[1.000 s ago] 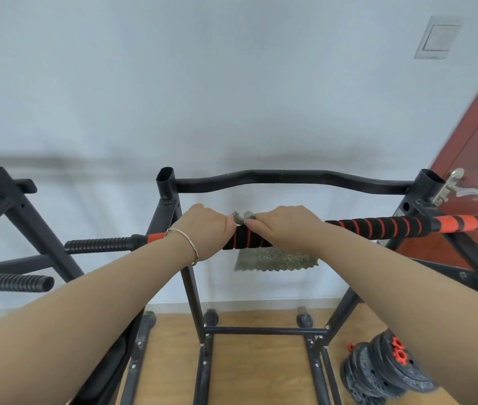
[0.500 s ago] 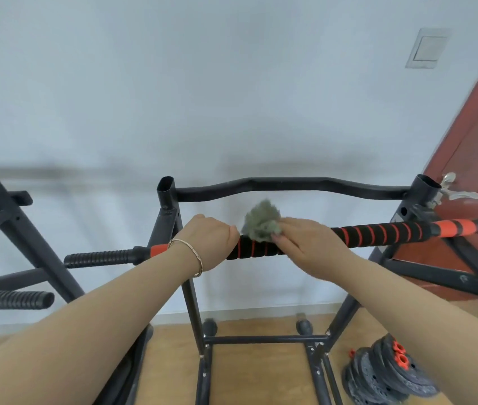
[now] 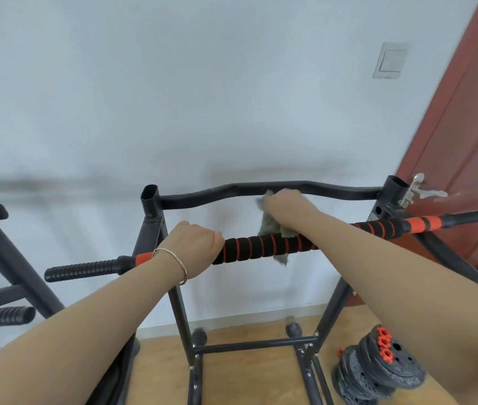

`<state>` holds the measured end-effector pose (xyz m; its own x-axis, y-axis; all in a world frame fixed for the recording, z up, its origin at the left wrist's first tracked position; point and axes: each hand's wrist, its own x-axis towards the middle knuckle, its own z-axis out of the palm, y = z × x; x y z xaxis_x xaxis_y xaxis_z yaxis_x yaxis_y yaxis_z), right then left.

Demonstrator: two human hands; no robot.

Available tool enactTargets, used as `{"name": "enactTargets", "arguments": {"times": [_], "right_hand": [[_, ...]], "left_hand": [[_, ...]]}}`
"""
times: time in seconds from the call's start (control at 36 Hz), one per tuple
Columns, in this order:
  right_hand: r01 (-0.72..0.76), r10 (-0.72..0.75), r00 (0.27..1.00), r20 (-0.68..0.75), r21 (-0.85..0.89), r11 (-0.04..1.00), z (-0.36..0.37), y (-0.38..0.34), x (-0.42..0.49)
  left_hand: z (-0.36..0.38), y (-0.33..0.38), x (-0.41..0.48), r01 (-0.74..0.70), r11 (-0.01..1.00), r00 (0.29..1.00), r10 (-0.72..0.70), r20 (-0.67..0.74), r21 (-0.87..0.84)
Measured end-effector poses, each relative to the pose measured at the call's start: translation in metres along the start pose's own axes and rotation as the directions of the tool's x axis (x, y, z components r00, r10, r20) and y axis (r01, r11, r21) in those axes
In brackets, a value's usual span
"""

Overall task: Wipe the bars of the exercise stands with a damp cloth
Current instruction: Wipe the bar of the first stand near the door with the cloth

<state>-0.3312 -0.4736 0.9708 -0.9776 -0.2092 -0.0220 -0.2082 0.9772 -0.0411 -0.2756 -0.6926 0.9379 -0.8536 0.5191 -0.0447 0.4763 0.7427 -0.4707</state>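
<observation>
Right hand sits at the curved top bar, fingers curled round the grey cloth, which bunches under the palm and hangs across the padded bar. Left hand grips that padded bar, fingers fully closed round it.

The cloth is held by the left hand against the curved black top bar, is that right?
No. In the head view the right hand holds the cloth against the curved black top bar; the left hand grips the padded bar.
</observation>
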Motion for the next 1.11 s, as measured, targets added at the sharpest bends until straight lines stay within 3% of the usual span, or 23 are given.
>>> {"name": "enactTargets", "arguments": {"times": [0.06,0.11,0.17,0.22,0.31,0.42,0.53,0.58,0.67,0.75,0.86,0.92,0.97,1.06,1.11], "right_hand": [[0.029,-0.011,0.953,-0.302,0.056,0.998,-0.001,0.017,-0.013],[0.172,-0.07,0.908,-0.413,0.214,0.961,0.004,0.03,-0.036],[0.26,-0.175,0.937,-0.302,0.27,0.927,0.012,0.032,-0.059],[0.369,-0.339,0.921,-0.19,0.153,0.917,0.022,0.031,-0.072],[0.36,-0.317,0.918,-0.239,0.164,0.918,0.027,0.028,-0.072],[0.303,-0.313,0.913,-0.262,-0.077,0.95,0.038,0.004,-0.068],[0.292,-0.34,0.903,-0.262,-0.206,0.934,0.044,0.004,-0.058],[0.321,-0.371,0.9,-0.229,-0.228,0.919,0.038,0.003,-0.053],[0.259,-0.271,0.958,-0.099,-0.116,0.959,0.028,-0.002,-0.037],[0.059,-0.076,0.981,0.176,0.097,0.993,0.017,-0.01,-0.021],[-0.108,-0.036,0.872,0.489,0.264,0.958,0.007,-0.007,-0.006],[-0.151,-0.017,0.834,0.551,0.258,0.954,0.005,-0.004,-0.002],[-0.076,-0.01,0.884,0.467,0.166,0.983,0.003,-0.001,0.003],[0.031,-0.022,0.987,0.161,-0.056,0.998,-0.002,0.02,0.002],[0.092,-0.102,0.994,-0.031,-0.235,0.968,-0.012,0.045,-0.01]], "left_hand": [[-0.001,-0.001,0.001,-0.005,1.0,1.0,0.005,0.008,-0.014],[-0.003,-0.001,0.001,-0.008,0.999,1.0,0.008,0.019,-0.035],[-0.006,-0.003,0.003,0.016,0.998,0.999,-0.013,0.043,-0.067],[-0.01,-0.005,0.008,0.075,0.99,0.996,-0.069,0.059,-0.119],[-0.018,-0.003,0.02,0.154,0.95,0.988,-0.144,0.058,-0.271],[-0.029,0.016,0.031,0.285,0.823,0.95,-0.175,0.259,-0.49],[-0.024,0.019,0.035,0.429,0.583,0.899,-0.199,0.391,-0.69],[-0.026,0.018,0.036,0.388,0.676,0.91,-0.175,0.375,-0.627],[-0.03,0.018,0.032,0.18,0.935,0.96,-0.1,0.26,-0.306],[-0.03,0.022,0.028,0.116,0.982,0.98,-0.089,0.178,-0.148],[-0.028,0.03,0.022,0.097,0.995,0.992,-0.094,0.08,-0.029],[-0.027,0.033,0.018,0.086,0.996,0.995,-0.086,0.042,-0.002],[-0.028,0.035,0.016,0.081,0.997,0.997,-0.081,0.015,0.02],[-0.025,0.033,0.016,0.078,0.997,0.997,-0.078,0.007,-0.001],[-0.024,0.031,0.017,0.073,0.997,0.997,-0.073,0.013,-0.001]]}}
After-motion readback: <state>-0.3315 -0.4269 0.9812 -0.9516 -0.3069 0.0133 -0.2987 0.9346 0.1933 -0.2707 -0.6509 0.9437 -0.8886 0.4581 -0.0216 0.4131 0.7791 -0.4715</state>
